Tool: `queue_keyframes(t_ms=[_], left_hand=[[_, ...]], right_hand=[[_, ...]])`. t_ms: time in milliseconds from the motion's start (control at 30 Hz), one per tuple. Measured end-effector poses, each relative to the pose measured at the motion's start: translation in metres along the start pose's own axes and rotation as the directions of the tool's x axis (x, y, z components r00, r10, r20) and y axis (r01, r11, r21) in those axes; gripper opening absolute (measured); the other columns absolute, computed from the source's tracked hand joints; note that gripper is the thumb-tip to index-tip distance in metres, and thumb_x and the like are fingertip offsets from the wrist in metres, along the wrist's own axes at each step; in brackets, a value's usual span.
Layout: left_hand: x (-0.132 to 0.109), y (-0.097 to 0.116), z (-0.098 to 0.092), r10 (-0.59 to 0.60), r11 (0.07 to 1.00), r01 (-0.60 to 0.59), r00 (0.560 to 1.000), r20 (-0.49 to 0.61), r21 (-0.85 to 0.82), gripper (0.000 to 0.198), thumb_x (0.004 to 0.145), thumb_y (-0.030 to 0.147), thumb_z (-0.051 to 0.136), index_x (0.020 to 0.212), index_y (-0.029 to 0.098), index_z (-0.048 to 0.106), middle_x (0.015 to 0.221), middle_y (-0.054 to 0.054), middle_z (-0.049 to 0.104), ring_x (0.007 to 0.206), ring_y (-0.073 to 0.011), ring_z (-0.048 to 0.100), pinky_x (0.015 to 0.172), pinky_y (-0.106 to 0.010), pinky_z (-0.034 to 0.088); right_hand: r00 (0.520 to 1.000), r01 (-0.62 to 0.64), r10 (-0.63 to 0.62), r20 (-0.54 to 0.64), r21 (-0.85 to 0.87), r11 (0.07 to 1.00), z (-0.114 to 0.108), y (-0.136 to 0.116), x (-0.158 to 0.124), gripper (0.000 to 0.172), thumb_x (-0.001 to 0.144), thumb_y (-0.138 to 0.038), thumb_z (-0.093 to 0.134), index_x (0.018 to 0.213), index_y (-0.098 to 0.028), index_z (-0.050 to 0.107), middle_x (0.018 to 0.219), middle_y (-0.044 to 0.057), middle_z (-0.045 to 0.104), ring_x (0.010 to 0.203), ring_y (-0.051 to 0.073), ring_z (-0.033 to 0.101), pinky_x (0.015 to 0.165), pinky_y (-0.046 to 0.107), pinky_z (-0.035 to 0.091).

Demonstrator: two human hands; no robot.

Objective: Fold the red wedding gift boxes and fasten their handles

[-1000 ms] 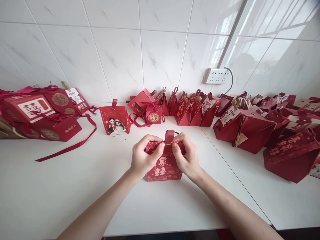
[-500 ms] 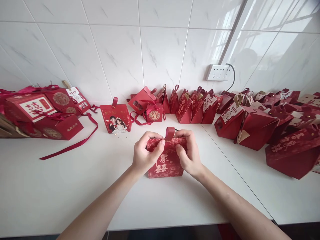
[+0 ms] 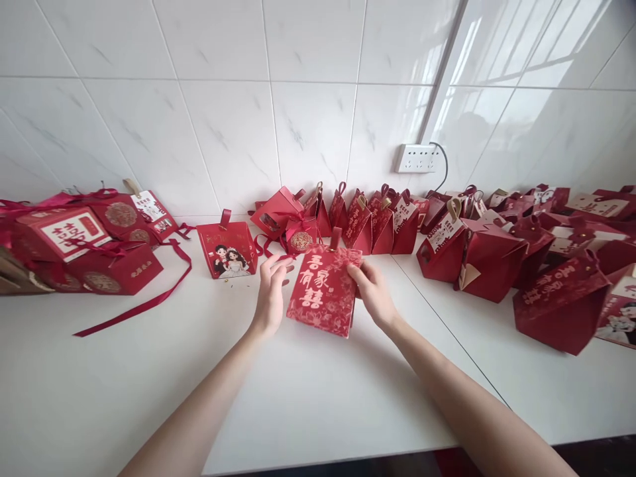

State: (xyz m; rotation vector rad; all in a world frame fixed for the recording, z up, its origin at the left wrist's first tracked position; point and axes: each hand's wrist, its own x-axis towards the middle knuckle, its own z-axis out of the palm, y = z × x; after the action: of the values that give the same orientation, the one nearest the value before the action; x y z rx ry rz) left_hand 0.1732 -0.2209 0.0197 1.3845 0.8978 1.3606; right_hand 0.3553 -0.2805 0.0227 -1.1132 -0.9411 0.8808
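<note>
A red gift box (image 3: 322, 291) with white characters and a strap loop on top is tilted at the middle of the view, over the white table (image 3: 278, 404). My right hand (image 3: 372, 290) grips its upper right edge, thumb on the front and the other fingers hidden behind. Just left of the box, my left hand (image 3: 271, 295) is apart from it, fingers spread and holding nothing. Behind my left hand stands a red box with a cartoon couple (image 3: 227, 252).
Red boxes with ribbons (image 3: 124, 265) are piled at the left, a loose ribbon (image 3: 144, 311) trailing forward. Several red boxes (image 3: 382, 228) line the wall, and more (image 3: 561, 298) crowd the right. A power strip (image 3: 417, 159) is on the tiled wall.
My left hand has let go of the box and moved left. My right hand has shifted to its right edge, and the box is now tilted and turned. The camera view has shifted slightly.
</note>
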Motion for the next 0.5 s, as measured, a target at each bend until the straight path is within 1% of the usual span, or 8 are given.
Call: queue_keyframes(t_ms=[33, 67, 133, 233, 300, 333, 433, 500], left_hand=[[0.001, -0.002, 0.001, -0.049, 0.999, 0.049, 0.999, -0.012, 0.021, 0.049, 0.083, 0.053, 0.046, 0.121, 0.022, 0.041, 0.132, -0.013, 0.054, 0.125, -0.0277, 0.05, 0.1, -0.046, 0.04], [0.0, -0.002, 0.002, -0.084, 0.996, 0.085, 0.996, -0.012, 0.042, 0.052, 0.082, 0.055, 0.047, 0.122, 0.022, 0.04, 0.136, -0.014, 0.05, 0.127, -0.0284, 0.048, 0.102, -0.047, 0.039], [-0.003, -0.002, 0.005, -0.117, 0.991, 0.113, 0.992, 0.037, 0.076, 0.061, 0.078, 0.058, 0.051, 0.125, 0.021, 0.036, 0.139, -0.017, 0.045, 0.129, -0.0301, 0.046, 0.102, -0.048, 0.038], [-0.015, 0.001, 0.011, -0.075, 0.995, 0.057, 0.971, 0.226, 0.083, 0.076, 0.073, 0.058, 0.061, 0.13, 0.021, 0.028, 0.142, -0.02, 0.041, 0.126, -0.0309, 0.048, 0.101, -0.049, 0.04], [-0.023, 0.003, 0.015, 0.01, 0.998, -0.029, 0.938, 0.346, 0.05, 0.081, 0.073, 0.054, 0.064, 0.135, 0.023, 0.021, 0.142, -0.019, 0.04, 0.126, -0.0295, 0.049, 0.101, -0.048, 0.042], [-0.026, 0.004, 0.017, 0.05, 0.997, -0.069, 0.925, 0.376, 0.035, 0.083, 0.074, 0.052, 0.065, 0.137, 0.024, 0.018, 0.142, -0.018, 0.04, 0.126, -0.0286, 0.049, 0.102, -0.047, 0.042], [-0.03, 0.004, 0.019, 0.109, 0.989, -0.137, 0.929, 0.352, 0.055, 0.085, 0.076, 0.045, 0.066, 0.139, 0.024, 0.013, 0.139, -0.018, 0.042, 0.124, -0.0273, 0.051, 0.102, -0.044, 0.044], [-0.029, 0.003, 0.016, 0.146, 0.972, -0.197, 0.933, 0.328, 0.13, 0.081, 0.076, 0.041, 0.066, 0.138, 0.022, 0.017, 0.135, -0.018, 0.045, 0.122, -0.0285, 0.052, 0.099, -0.043, 0.046]], right_hand=[[0.993, -0.095, 0.105, -0.052, 0.16, 0.982, -0.001, 0.002, 0.004, 0.024, 0.077, -0.04, 0.065, 0.086, -0.019, 0.062, 0.082, 0.002, 0.064, 0.072, 0.016, 0.059, 0.06, 0.026, 0.05], [0.977, -0.162, 0.194, -0.084, 0.294, 0.942, -0.003, 0.004, 0.008, 0.021, 0.076, -0.037, 0.067, 0.083, -0.019, 0.062, 0.078, 0.001, 0.064, 0.068, 0.015, 0.059, 0.057, 0.025, 0.051], [0.951, -0.218, 0.292, -0.101, 0.452, 0.865, -0.005, 0.011, 0.014, 0.015, 0.075, -0.032, 0.067, 0.077, -0.019, 0.06, 0.07, 0.0, 0.062, 0.061, 0.013, 0.058, 0.055, 0.024, 0.053], [0.946, -0.257, 0.322, -0.036, 0.522, 0.814, -0.004, 0.023, 0.017, 0.01, 0.075, -0.026, 0.065, 0.071, -0.02, 0.058, 0.066, 0.001, 0.061, 0.06, 0.014, 0.061, 0.062, 0.028, 0.058], [0.943, -0.292, 0.332, 0.028, 0.551, 0.782, 0.0, 0.028, 0.015, 0.007, 0.074, -0.021, 0.066, 0.071, -0.02, 0.059, 0.069, 0.003, 0.064, 0.064, 0.015, 0.064, 0.067, 0.031, 0.06], [0.942, -0.304, 0.332, 0.053, 0.561, 0.77, 0.002, 0.03, 0.012, 0.006, 0.073, -0.019, 0.066, 0.071, -0.02, 0.06, 0.072, 0.004, 0.066, 0.066, 0.016, 0.065, 0.069, 0.031, 0.06], [0.946, -0.308, 0.305, 0.107, 0.585, 0.75, 0.008, 0.03, 0.006, 0.006, 0.071, -0.017, 0.068, 0.072, -0.018, 0.063, 0.076, 0.004, 0.069, 0.068, 0.014, 0.065, 0.068, 0.028, 0.06], [0.957, -0.285, 0.261, 0.129, 0.603, 0.745, 0.009, 0.027, 0.005, 0.008, 0.069, -0.015, 0.07, 0.072, -0.018, 0.063, 0.075, 0.002, 0.069, 0.068, 0.013, 0.064, 0.07, 0.025, 0.059]])
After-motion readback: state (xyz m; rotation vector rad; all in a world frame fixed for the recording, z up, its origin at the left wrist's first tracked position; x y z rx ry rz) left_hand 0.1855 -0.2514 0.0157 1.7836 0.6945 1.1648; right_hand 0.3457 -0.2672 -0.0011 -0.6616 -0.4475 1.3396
